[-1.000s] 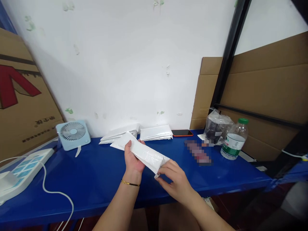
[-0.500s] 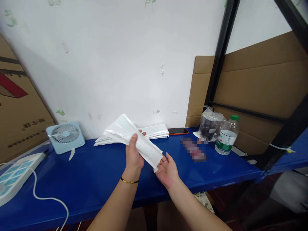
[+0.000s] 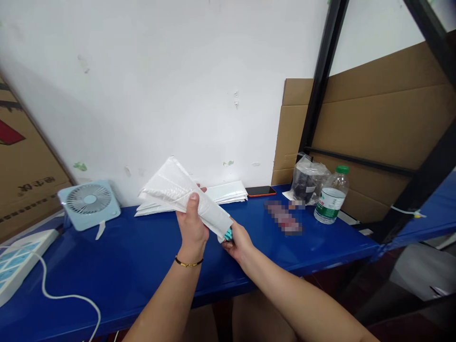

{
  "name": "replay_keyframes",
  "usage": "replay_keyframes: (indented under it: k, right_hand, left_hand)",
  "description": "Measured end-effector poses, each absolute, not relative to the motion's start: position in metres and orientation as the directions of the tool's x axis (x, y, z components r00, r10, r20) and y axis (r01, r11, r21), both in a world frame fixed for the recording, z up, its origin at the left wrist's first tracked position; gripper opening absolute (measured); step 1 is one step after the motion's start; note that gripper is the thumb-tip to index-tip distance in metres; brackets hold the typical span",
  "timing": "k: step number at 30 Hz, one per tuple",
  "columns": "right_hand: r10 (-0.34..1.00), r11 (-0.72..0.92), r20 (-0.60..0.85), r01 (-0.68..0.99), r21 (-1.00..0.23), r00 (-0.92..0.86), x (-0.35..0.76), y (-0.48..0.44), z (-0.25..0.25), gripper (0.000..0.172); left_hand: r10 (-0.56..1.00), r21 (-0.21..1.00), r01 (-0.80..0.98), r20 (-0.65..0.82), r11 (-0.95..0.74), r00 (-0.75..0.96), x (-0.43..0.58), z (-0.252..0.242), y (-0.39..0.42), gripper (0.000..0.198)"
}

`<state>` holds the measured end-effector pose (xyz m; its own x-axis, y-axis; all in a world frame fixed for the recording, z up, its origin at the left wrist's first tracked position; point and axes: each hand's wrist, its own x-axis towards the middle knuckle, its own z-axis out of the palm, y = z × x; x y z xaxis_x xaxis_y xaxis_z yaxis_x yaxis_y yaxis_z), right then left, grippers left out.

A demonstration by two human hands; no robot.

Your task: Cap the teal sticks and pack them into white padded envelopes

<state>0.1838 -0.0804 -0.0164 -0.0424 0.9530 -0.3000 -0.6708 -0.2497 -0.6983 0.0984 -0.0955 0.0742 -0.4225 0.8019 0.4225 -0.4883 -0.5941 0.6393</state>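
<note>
A white padded mailer (image 3: 187, 194) is held slantwise over the blue table, its wide end up and to the left. My left hand (image 3: 194, 221) grips it around the middle, thumb on top. At the lower right end, a teal ridged thing (image 3: 228, 233) shows at the mailer's edge; most of it is hidden. My right hand (image 3: 239, 241) is closed there on the teal thing, its fingers partly out of sight. Behind the mailer, a stack of flat white mailers (image 3: 230, 191) lies against the wall.
On the blue table (image 3: 142, 266), a light-blue fan (image 3: 90, 202) and a white power strip (image 3: 24, 261) with a cable stand left. To the right are a phone (image 3: 261, 191), a blurred-out item (image 3: 284, 218), a bagged dark container (image 3: 306, 183) and a water bottle (image 3: 331, 199). A black frame post (image 3: 320, 85) rises behind.
My right hand has turned from palm-up with loose fingers to closed at the mailer's lower end. The teal thing has come into sight there. The view has shifted slightly.
</note>
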Motion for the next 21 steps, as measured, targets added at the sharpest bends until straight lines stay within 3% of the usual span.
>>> replay_keyframes:
  k: [3, 6, 10, 15, 17, 19, 21]
  right_hand:
    - [0.972, -0.173, -0.226, -0.463, -0.869, 0.061, 0.189, -0.067, -0.018, 0.025]
    - [0.972, -0.112, -0.160, -0.261, -0.959, 0.172, 0.201, -0.052, -0.023, 0.025]
    - [0.963, -0.077, -0.097, -0.089, -0.993, 0.253, 0.231, -0.032, -0.028, 0.025]
    - [0.941, 0.028, 0.126, 0.299, -0.954, 0.314, 0.265, -0.014, -0.028, 0.036]
    - [0.930, 0.068, 0.224, 0.460, -0.885, 0.292, 0.269, -0.011, -0.028, 0.040]
    - [0.927, 0.096, 0.288, 0.589, -0.803, 0.241, 0.266, -0.010, -0.030, 0.041]
    - [0.931, 0.119, 0.320, 0.684, -0.720, 0.176, 0.260, -0.011, -0.033, 0.040]
  left_hand:
    - [0.764, 0.579, -0.503, 0.429, -0.642, -0.483, 0.092, 0.075, -0.093, 0.029]
    - [0.729, 0.533, -0.504, 0.424, -0.680, -0.536, 0.078, 0.079, -0.090, 0.028]
    - [0.675, 0.521, -0.446, 0.434, -0.728, -0.597, 0.056, 0.082, -0.082, 0.028]
    - [0.617, 0.572, -0.300, 0.511, -0.764, -0.599, 0.036, 0.077, -0.070, 0.033]
    - [0.638, 0.680, -0.134, 0.574, -0.720, -0.513, 0.027, 0.072, -0.065, 0.043]
    - [0.675, 0.753, 0.174, 0.650, -0.635, -0.349, 0.016, 0.063, -0.059, 0.055]
    - [0.728, 0.660, 0.524, 0.678, -0.539, -0.105, 0.004, 0.051, -0.053, 0.064]
